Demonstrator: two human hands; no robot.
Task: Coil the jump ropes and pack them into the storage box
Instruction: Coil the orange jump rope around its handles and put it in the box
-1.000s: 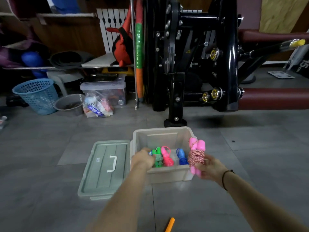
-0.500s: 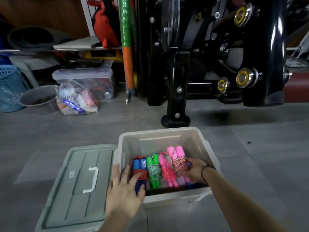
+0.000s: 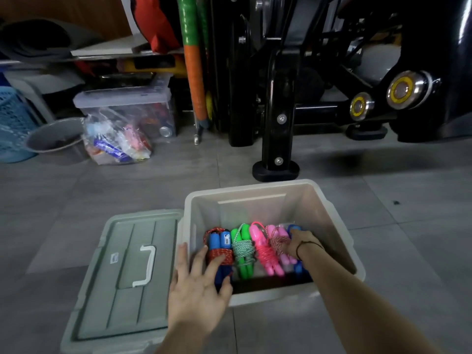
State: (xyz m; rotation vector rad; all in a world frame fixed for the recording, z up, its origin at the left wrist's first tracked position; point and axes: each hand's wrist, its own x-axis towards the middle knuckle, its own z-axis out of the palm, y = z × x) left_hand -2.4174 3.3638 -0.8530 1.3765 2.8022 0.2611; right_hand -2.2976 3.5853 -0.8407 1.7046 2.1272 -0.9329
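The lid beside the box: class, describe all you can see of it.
The lid looks like grey-green plastic, rectangular, ribbed, with a white handle at its middle and a white label. It lies flat, top up, on the floor, off the storage box, beside its left wall. Whether the left hand touches it is unclear.

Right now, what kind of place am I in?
Probably a gym's storage corner: a black exercise machine stands behind, a rolled mat lies at the left, and coiled jump ropes sit in the storage box.
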